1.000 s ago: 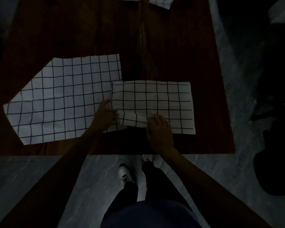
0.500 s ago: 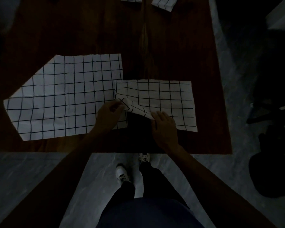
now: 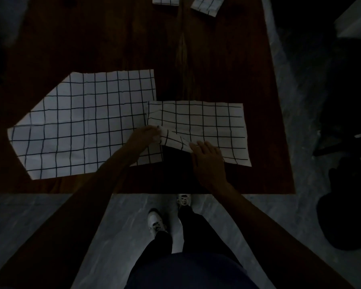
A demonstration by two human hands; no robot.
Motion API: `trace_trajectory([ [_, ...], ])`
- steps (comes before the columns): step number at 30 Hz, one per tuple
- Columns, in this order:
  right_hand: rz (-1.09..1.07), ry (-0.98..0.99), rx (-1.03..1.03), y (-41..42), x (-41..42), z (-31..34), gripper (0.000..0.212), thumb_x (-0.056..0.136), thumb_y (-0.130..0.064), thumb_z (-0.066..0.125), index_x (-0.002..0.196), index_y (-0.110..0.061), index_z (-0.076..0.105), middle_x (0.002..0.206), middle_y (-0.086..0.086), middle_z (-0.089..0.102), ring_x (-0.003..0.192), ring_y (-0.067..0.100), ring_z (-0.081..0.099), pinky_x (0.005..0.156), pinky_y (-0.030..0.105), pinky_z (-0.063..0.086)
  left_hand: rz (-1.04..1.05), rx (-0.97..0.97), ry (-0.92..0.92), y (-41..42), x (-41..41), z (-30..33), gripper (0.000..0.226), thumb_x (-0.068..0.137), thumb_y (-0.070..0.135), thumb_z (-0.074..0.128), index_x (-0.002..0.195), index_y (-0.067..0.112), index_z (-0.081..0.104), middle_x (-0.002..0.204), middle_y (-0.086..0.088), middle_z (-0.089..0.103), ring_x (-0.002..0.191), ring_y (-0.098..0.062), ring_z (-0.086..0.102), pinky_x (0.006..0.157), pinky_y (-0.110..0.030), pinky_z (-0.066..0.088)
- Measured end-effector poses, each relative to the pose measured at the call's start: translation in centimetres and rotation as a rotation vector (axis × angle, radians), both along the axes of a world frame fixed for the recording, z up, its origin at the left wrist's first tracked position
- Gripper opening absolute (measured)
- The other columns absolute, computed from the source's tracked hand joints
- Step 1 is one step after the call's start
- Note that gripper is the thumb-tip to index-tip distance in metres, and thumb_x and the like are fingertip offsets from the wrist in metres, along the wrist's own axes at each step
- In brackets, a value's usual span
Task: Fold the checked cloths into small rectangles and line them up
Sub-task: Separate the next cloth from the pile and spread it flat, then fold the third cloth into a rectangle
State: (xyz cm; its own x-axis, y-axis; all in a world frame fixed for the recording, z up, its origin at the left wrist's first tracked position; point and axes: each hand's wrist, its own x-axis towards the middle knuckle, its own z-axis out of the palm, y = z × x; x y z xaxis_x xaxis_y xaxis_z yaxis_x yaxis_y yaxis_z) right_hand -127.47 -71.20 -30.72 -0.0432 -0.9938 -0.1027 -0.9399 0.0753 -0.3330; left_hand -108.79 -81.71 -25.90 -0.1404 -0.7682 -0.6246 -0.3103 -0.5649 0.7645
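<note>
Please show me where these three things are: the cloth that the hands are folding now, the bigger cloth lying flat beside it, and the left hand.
Cloth being folded (image 3: 213,122), head view: its flat middle area.
Bigger flat cloth (image 3: 88,126), head view: its middle.
Left hand (image 3: 144,136), head view: back of the hand, gripping the lifted corner.

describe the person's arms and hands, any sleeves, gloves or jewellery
Both forearms are bare up to the frame edge, with no sleeves in view. The left hand and right hand wear no gloves. No watch, ring or bracelet shows, though the picture is too dim to be sure.
</note>
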Motion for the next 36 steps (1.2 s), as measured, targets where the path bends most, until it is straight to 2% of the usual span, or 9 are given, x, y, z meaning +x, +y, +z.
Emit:
trace_trajectory([
  [3,-0.044,-0.012,-0.017,0.0,0.2,-0.1,0.046,0.095,-0.032,0.028,0.129,-0.014,0.054,0.131,0.013,0.056,0.127,0.033,0.046,0.105,0.048,0.032,0.022,0.058,0.041,0.0,-0.3,0.0,0.020,0.096,0.026,0.048,0.106,0.012,0.056,0.103,-0.005,0.060,0.093,-0.019,0.055,0.070,-0.025,0.041],
  [7,-0.069,-0.034,-0.033,0.0,0.3,-0.3,0.046,0.097,-0.033,0.029,0.128,-0.013,0.055,0.130,0.014,0.058,0.126,0.034,0.048,0.103,0.049,0.034,0.165,0.176,0.277,0.0,-1.2,0.4,0.016,0.095,0.009,0.048,0.082,0.014,0.057,0.057,0.006,0.064,0.063,-0.010,0.056,0.063,-0.024,0.036],
  [9,-0.070,-0.036,-0.044,0.1,0.3,-0.2,0.045,0.096,-0.032,0.029,0.128,-0.013,0.056,0.129,0.014,0.059,0.125,0.034,0.049,0.103,0.048,0.035,0.194,0.212,0.361,-0.3,-1.3,0.8,0.020,0.094,0.004,0.046,0.079,0.012,0.056,0.052,0.007,0.062,0.056,-0.007,0.057,0.062,-0.023,0.038],
  [13,-0.083,-0.045,-0.034,0.1,0.0,-0.3,0.047,0.096,-0.035,0.026,0.128,-0.014,0.055,0.131,0.011,0.057,0.127,0.033,0.047,0.105,0.048,0.032,0.071,0.288,0.357,-0.2,-0.9,1.6,0.019,0.094,0.006,0.046,0.079,0.009,0.057,0.057,0.003,0.063,0.058,-0.009,0.058,0.058,-0.019,0.046],
  [18,-0.144,-0.019,-0.029,0.0,-0.6,-0.7,0.050,0.095,-0.033,0.026,0.127,-0.010,0.057,0.129,0.014,0.058,0.125,0.034,0.049,0.105,0.048,0.033,-0.411,0.018,-0.180,-1.0,1.1,1.3,0.013,0.089,0.030,0.060,0.091,0.017,0.063,0.084,0.003,0.058,0.073,-0.011,0.049,0.059,-0.021,0.039],
  [21,-0.165,-0.014,-0.030,-0.2,-0.7,-0.7,0.049,0.096,-0.033,0.027,0.126,-0.009,0.057,0.128,0.014,0.059,0.124,0.034,0.050,0.104,0.048,0.034,-0.537,0.096,-0.094,-0.9,2.2,1.4,0.026,0.082,0.039,0.061,0.097,0.018,0.066,0.101,-0.002,0.061,0.086,-0.016,0.050,0.072,-0.028,0.041],
  [29,-0.044,0.014,-0.094,0.1,-1.1,-0.5,0.042,0.095,-0.029,0.032,0.119,-0.012,0.061,0.120,0.011,0.064,0.117,0.033,0.055,0.100,0.049,0.038,-0.055,0.080,0.102,0.2,2.7,0.5,0.016,0.095,0.024,0.049,0.103,0.016,0.061,0.111,-0.003,0.062,0.098,-0.013,0.059,0.073,-0.024,0.046],
  [34,-0.085,-0.036,-0.073,0.3,-0.6,-0.4,0.047,0.095,-0.032,0.028,0.121,-0.011,0.061,0.122,0.011,0.063,0.119,0.030,0.054,0.103,0.047,0.034,-0.208,-0.116,0.020,1.0,1.8,1.2,0.017,0.095,0.021,0.049,0.110,0.014,0.052,0.099,-0.002,0.061,0.075,-0.013,0.058,0.060,-0.023,0.044],
  [36,-0.081,-0.044,-0.080,0.3,-0.5,-0.3,0.046,0.095,-0.031,0.028,0.121,-0.011,0.061,0.122,0.010,0.063,0.119,0.030,0.054,0.103,0.047,0.034,-0.107,-0.128,0.015,1.3,1.5,1.0,0.027,0.090,0.015,0.058,0.116,0.014,0.051,0.098,-0.005,0.061,0.068,-0.015,0.056,0.054,-0.022,0.046],
])
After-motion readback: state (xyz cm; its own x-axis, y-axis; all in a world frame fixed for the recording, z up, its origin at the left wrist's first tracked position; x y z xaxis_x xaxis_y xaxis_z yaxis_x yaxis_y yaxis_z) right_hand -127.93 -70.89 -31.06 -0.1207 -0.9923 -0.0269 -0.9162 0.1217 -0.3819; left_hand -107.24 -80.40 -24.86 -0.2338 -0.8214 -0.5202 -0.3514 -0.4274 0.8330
